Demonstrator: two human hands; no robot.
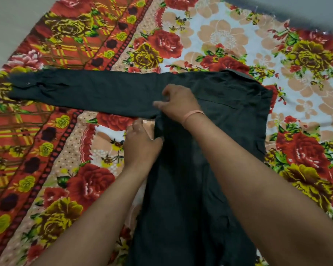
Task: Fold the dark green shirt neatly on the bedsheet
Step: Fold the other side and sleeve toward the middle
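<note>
The dark green shirt (210, 160) lies flat on the flowered bedsheet (229, 39), its body running from the collar at the upper right down to the lower edge of view. One long sleeve (81, 91) stretches straight out to the left, cuff at the far left. My right hand (178, 104), with a pink band on its wrist, pinches the cloth where the sleeve meets the body. My left hand (142, 144) grips the shirt's left side edge just below the armpit. The other sleeve is hidden.
The bedsheet's red and yellow checked border (37, 121) runs along the left. Grey floor (12, 20) shows at the top left and top right corners beyond the sheet's edges.
</note>
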